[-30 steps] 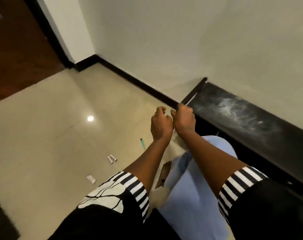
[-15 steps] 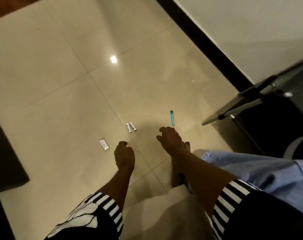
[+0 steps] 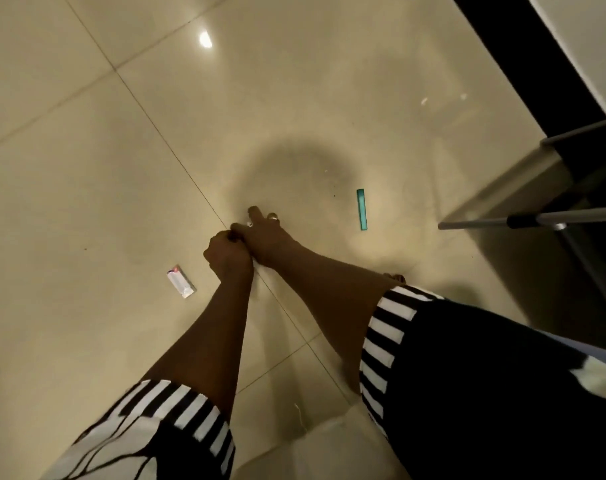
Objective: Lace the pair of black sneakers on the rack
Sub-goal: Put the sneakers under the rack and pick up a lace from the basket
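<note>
No black sneakers or laces show in this view. Only the corner of the dark metal rack is visible at the right edge. Both my hands are down at the tiled floor in the middle of the frame, touching each other. My left hand is curled into a fist, and what lies inside it is hidden. My right hand lies just beyond it with one finger stretched forward and the others bent round a small white piece on the floor.
A teal stick lies on the beige tiles to the right of my hands. A small white packet lies to their left. A black skirting board runs along the wall at top right. My knees and striped sleeves fill the bottom.
My head has tipped down from the rack to the floor. Both hands left the rack's edge, dropped to the tiles and came together over the two small white pieces.
</note>
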